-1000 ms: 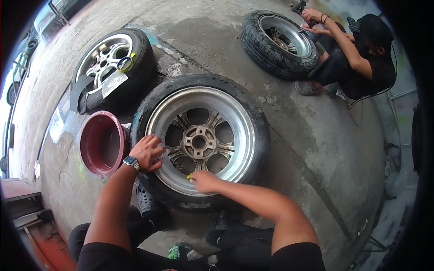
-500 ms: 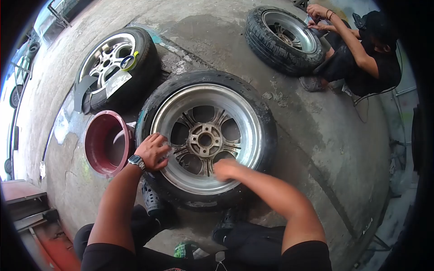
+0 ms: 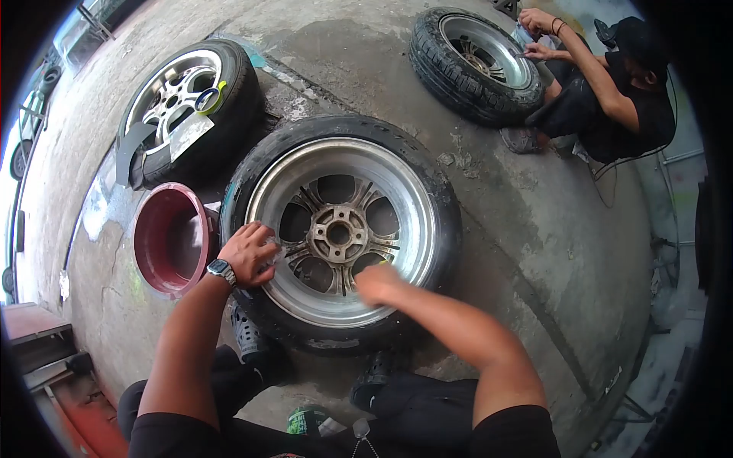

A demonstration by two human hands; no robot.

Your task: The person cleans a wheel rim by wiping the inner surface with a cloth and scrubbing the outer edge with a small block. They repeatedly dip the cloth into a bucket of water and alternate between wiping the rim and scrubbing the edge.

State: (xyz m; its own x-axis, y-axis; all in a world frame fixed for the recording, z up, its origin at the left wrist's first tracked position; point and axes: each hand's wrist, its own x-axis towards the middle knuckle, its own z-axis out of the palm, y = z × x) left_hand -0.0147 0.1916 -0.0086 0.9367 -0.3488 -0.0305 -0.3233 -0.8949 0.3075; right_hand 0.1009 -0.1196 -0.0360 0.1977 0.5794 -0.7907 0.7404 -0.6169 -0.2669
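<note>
Sliding rightward along the lower lip of the alloy rim (image 3: 416, 206) over the past second, the right hand (image 3: 378, 284) is now blurring with motion at the rim's lower right. Whether its fingers are spread or pinching something cannot be told through the blur. Its fingertips are lying on the polished lip, just below the spokes.

The left hand (image 3: 246, 253) is staying put on the opposite, left side of the rim. Its fingers (image 3: 259, 238) are curled tight together and hooking down over the lip, with a wristwatch (image 3: 220, 269) showing at the wrist.

Between the two hands the hub is facing up, the rim lying flat inside its tyre (image 3: 450, 229) on the concrete floor (image 3: 534, 252). A red basin (image 3: 164, 240) is sitting just beside the tyre on the left, near the left hand. A second wheel (image 3: 164, 103) is lying beyond the basin. Well apart at upper right, a co-worker (image 3: 611, 99) is crouching with both hands at a third wheel (image 3: 477, 57).
</note>
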